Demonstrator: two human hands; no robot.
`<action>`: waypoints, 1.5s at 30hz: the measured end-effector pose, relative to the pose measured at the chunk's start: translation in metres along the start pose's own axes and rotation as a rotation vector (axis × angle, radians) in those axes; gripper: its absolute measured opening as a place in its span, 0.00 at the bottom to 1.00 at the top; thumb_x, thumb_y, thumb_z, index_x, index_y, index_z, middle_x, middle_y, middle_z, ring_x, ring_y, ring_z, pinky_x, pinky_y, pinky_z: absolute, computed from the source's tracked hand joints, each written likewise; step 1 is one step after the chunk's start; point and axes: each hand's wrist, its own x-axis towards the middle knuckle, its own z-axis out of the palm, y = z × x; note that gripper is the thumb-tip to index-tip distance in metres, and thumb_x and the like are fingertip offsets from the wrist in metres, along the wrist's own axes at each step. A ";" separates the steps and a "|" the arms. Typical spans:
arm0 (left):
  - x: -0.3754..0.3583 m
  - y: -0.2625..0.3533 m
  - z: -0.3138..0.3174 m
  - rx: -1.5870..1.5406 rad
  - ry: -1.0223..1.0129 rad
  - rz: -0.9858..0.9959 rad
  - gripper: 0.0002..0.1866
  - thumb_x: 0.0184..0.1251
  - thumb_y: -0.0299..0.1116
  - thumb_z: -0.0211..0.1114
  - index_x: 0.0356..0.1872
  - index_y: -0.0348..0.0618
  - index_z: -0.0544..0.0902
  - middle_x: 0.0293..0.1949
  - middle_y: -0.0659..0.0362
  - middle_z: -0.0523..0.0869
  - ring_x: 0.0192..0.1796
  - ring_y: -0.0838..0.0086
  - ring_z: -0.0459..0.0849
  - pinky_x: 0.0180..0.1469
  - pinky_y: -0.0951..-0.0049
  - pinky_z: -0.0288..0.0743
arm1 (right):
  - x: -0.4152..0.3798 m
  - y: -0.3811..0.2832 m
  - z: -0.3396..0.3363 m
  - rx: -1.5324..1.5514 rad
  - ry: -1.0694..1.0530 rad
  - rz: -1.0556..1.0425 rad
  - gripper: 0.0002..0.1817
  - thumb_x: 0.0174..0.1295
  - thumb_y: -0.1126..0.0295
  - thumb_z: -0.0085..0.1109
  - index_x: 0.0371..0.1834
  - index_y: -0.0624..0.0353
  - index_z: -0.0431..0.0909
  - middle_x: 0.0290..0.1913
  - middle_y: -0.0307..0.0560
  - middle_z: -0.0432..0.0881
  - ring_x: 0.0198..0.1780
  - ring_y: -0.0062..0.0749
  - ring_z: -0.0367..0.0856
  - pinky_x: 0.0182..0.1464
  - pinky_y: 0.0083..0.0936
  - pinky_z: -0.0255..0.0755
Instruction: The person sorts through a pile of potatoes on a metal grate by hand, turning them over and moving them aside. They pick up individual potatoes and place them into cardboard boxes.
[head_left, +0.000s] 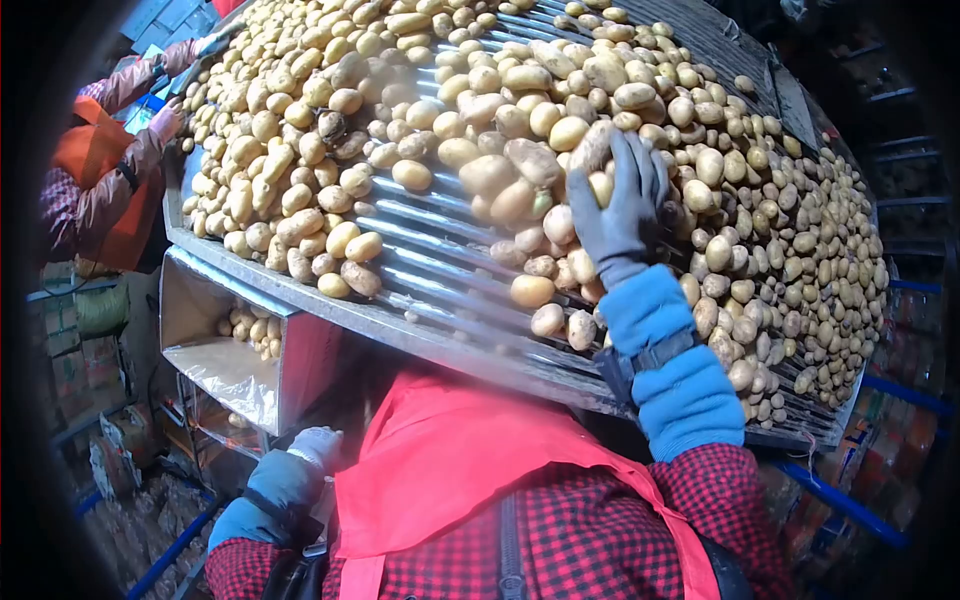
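Note:
My right hand, in a grey glove with a blue sleeve cover, reaches onto a heap of potatoes on the slatted metal table. Its thumb and fingers are spread, touching several potatoes, with one potato showing between thumb and forefinger. Low down at the left, my left hand wears a pale glove and hangs beside a cardboard box. Its fingers are mostly hidden. Inside the box lie some potatoes. Potatoes left of my right hand look blurred.
Bare metal rollers show between two heaps, bounded by the table's front rim. Across the left end, another person in an orange apron has gloved hands at the potatoes. A blue rail runs at lower right.

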 end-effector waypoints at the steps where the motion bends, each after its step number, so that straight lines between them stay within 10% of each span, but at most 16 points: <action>1: -0.008 0.007 -0.012 0.005 0.024 0.018 0.20 0.66 0.50 0.64 0.43 0.43 0.91 0.46 0.48 0.92 0.52 0.51 0.90 0.57 0.51 0.83 | 0.013 -0.002 0.011 -0.042 0.033 -0.023 0.34 0.55 0.53 0.76 0.64 0.53 0.81 0.64 0.52 0.79 0.69 0.59 0.70 0.74 0.54 0.64; 6: -0.046 0.060 -0.130 -0.142 0.127 0.084 0.14 0.64 0.42 0.65 0.44 0.47 0.90 0.47 0.47 0.90 0.50 0.46 0.88 0.55 0.51 0.82 | 0.059 0.005 0.076 -0.095 -0.009 -0.054 0.33 0.57 0.43 0.70 0.64 0.45 0.83 0.65 0.45 0.82 0.71 0.54 0.71 0.73 0.50 0.66; 10: -0.044 0.047 -0.092 -0.284 0.548 0.108 0.13 0.62 0.43 0.67 0.41 0.49 0.90 0.60 0.51 0.83 0.58 0.48 0.84 0.58 0.48 0.78 | 0.088 0.020 0.104 -0.139 -0.208 -0.006 0.37 0.64 0.36 0.60 0.73 0.40 0.76 0.69 0.40 0.78 0.74 0.50 0.67 0.77 0.52 0.58; 13: -0.045 0.050 -0.075 -0.157 0.263 -0.020 0.13 0.62 0.45 0.68 0.39 0.49 0.90 0.57 0.51 0.85 0.55 0.50 0.84 0.58 0.50 0.76 | 0.108 0.008 0.118 -0.318 -0.380 0.047 0.41 0.65 0.34 0.57 0.79 0.38 0.69 0.75 0.38 0.73 0.79 0.47 0.61 0.80 0.58 0.41; 19: -0.061 0.069 -0.101 -0.198 0.617 0.221 0.12 0.64 0.42 0.70 0.36 0.45 0.88 0.45 0.53 0.89 0.46 0.56 0.86 0.50 0.53 0.77 | 0.148 0.032 0.126 -0.178 -0.698 0.065 0.44 0.68 0.31 0.53 0.79 0.49 0.69 0.76 0.52 0.73 0.77 0.46 0.68 0.78 0.47 0.56; 24: -0.070 0.094 -0.181 -0.165 1.060 0.531 0.17 0.60 0.31 0.73 0.52 0.47 0.87 0.42 0.55 0.89 0.39 0.58 0.88 0.41 0.59 0.80 | 0.108 0.052 0.082 0.387 -0.420 0.173 0.33 0.71 0.51 0.63 0.74 0.60 0.73 0.73 0.59 0.75 0.75 0.47 0.72 0.77 0.37 0.64; 31: -0.010 0.141 -0.320 -0.031 1.343 0.764 0.27 0.60 0.32 0.73 0.63 0.47 0.82 0.52 0.51 0.88 0.52 0.54 0.87 0.54 0.56 0.79 | 0.017 0.025 -0.057 0.598 -0.135 0.402 0.27 0.73 0.66 0.62 0.72 0.63 0.73 0.69 0.57 0.79 0.72 0.41 0.74 0.76 0.34 0.65; 35: 0.036 0.186 -0.382 0.304 1.346 0.742 0.34 0.56 0.40 0.75 0.68 0.51 0.78 0.64 0.52 0.80 0.61 0.52 0.81 0.57 0.51 0.78 | -0.059 0.024 -0.116 0.342 -0.171 0.458 0.27 0.71 0.69 0.63 0.71 0.65 0.74 0.68 0.60 0.79 0.71 0.48 0.76 0.74 0.39 0.68; 39: 0.078 0.223 -0.404 0.359 1.137 0.644 0.37 0.41 0.41 0.80 0.61 0.51 0.82 0.53 0.54 0.79 0.58 0.53 0.81 0.55 0.52 0.78 | -0.124 0.005 -0.153 0.175 -0.066 0.377 0.27 0.67 0.70 0.67 0.70 0.63 0.75 0.67 0.61 0.79 0.69 0.53 0.78 0.73 0.43 0.69; 45: 0.099 0.219 -0.405 0.422 1.189 0.578 0.22 0.54 0.31 0.70 0.54 0.51 0.82 0.52 0.51 0.79 0.54 0.50 0.82 0.54 0.52 0.78 | -0.177 0.006 -0.217 0.002 0.196 0.645 0.31 0.69 0.74 0.62 0.75 0.65 0.68 0.73 0.60 0.73 0.75 0.51 0.69 0.78 0.42 0.63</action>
